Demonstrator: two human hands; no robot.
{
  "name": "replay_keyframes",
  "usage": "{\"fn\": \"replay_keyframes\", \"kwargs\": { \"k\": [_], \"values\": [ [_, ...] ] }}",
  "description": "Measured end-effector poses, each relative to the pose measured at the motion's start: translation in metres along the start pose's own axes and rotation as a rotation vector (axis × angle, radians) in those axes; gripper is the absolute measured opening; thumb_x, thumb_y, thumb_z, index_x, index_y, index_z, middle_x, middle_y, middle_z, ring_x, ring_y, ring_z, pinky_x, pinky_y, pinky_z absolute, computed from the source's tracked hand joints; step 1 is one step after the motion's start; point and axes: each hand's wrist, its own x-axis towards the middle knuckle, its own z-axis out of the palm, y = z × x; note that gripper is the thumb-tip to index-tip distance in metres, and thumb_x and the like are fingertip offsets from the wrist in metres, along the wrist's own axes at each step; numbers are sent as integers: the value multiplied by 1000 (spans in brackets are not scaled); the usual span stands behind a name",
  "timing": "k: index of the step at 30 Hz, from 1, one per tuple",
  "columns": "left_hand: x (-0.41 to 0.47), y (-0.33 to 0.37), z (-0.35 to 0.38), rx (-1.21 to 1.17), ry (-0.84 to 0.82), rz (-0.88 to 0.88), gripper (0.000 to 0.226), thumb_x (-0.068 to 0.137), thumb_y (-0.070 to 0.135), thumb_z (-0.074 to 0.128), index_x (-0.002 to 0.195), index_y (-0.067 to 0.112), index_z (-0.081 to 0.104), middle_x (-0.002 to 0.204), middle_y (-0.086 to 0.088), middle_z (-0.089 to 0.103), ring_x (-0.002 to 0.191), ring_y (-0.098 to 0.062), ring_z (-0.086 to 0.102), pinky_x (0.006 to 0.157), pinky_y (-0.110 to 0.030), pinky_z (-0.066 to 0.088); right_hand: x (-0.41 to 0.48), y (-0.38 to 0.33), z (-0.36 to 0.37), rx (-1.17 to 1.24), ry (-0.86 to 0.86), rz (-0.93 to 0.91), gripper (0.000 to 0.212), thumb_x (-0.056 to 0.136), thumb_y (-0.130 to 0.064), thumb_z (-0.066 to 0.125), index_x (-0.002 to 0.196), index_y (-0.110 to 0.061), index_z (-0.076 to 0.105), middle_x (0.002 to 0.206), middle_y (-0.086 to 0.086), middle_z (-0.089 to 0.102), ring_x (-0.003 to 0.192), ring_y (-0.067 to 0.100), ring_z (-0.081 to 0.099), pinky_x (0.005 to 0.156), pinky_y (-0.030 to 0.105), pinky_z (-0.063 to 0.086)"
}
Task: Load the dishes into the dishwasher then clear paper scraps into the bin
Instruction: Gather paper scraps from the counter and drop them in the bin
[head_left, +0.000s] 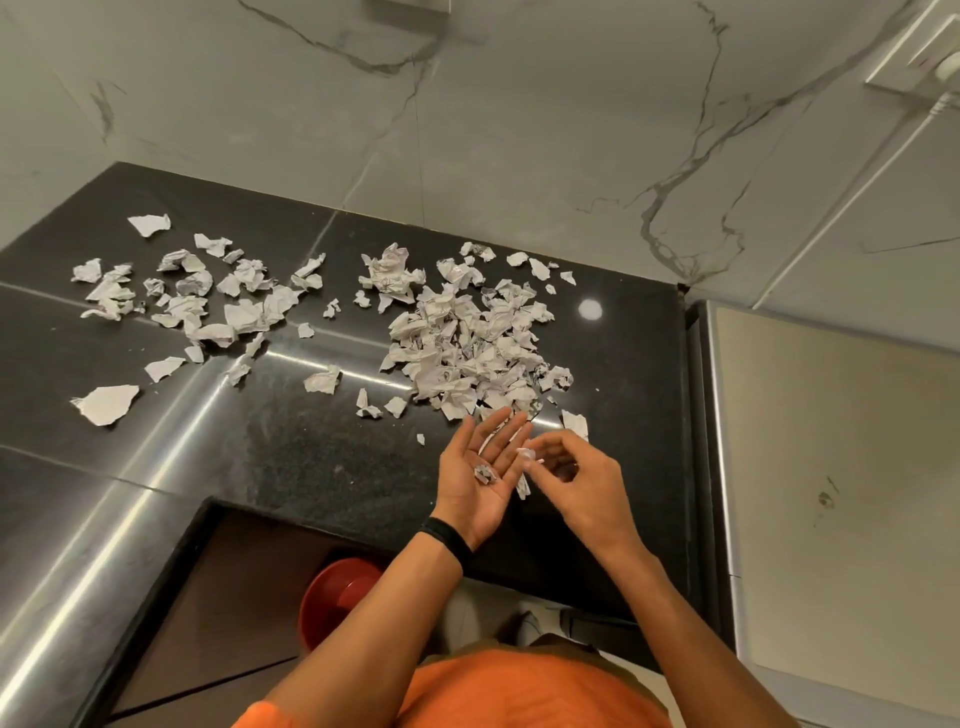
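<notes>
Two hands meet over the front edge of the black counter. Left hand lies palm up with fingers straight, serving as a tray; one small scrap rests on the palm. Right hand pinches a white scrap between thumb and fingertips just beside the left palm, probably to deposit it there. Main pile of paper scraps sits just beyond the fingertips; a looser scatter lies well apart to the left. Red bin stands on the floor below the counter's cut-out edge, near the left forearm, so a loaded palm has an open path down and left. Steel appliance bounds the counter on the right; marble wall bounds the rear.
</notes>
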Motion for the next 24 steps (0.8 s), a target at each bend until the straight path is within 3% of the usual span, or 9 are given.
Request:
{"fn": "replay_keyframes", "kwargs": {
  "k": [3,6,9,12,15,19,21,24],
  "values": [
    [0,-4,8,-28,-37,-43,51,105,40,45,131,-1,61,135,-22,63,125,-35,62,99,-45,53,2,-16,6,18,-109,-33,32,81,-27,86,111,-30,75,103,-17,72,96,3,67,78,13,50],
    [0,-5,9,-55,-61,-66,50,106,38,43,129,-3,62,132,-23,65,120,-34,65,100,-43,54,9,-7,-8,67,79,1,22,86,-23,81,107,-26,76,101,-15,74,94,1,68,80,14,51],
    [1,-7,7,-75,-55,-87,51,107,36,43,129,-6,60,131,-25,64,123,-36,63,111,-45,45,15,24,-30,-120,213,85,16,91,-17,76,104,-26,74,99,-14,72,91,2,68,80,18,55],
    [4,-9,7,-81,-37,-84,52,106,36,43,131,-7,59,130,-26,64,123,-37,63,113,-46,43,17,51,-34,-316,127,157,20,89,-22,78,107,-29,73,99,-13,68,87,3,67,81,24,57],
    [5,-10,10,-50,-21,-81,53,105,37,45,130,-7,60,129,-25,65,122,-36,64,111,-45,44,16,62,-24,-518,30,77,27,90,-32,77,116,-26,73,103,-9,65,89,6,63,84,29,55],
    [7,-10,13,-14,2,-71,51,105,37,46,130,-5,60,128,-24,67,122,-35,64,111,-45,45,14,61,-16,-648,48,6,20,97,-35,66,112,-25,74,98,-9,63,91,10,59,74,25,44],
    [8,-10,14,-3,10,-66,50,105,37,46,130,-3,61,128,-23,67,123,-35,63,111,-44,45,11,55,-17,-592,82,6,16,97,-36,66,107,-27,74,94,-12,62,88,7,60,72,25,49],
    [12,-11,15,11,13,-52,48,105,37,47,131,-1,61,130,-21,67,124,-33,63,110,-43,45,8,34,-21,-242,156,-45,6,92,-28,75,98,-27,74,89,-15,64,83,5,63,73,25,54]
  ]
}}
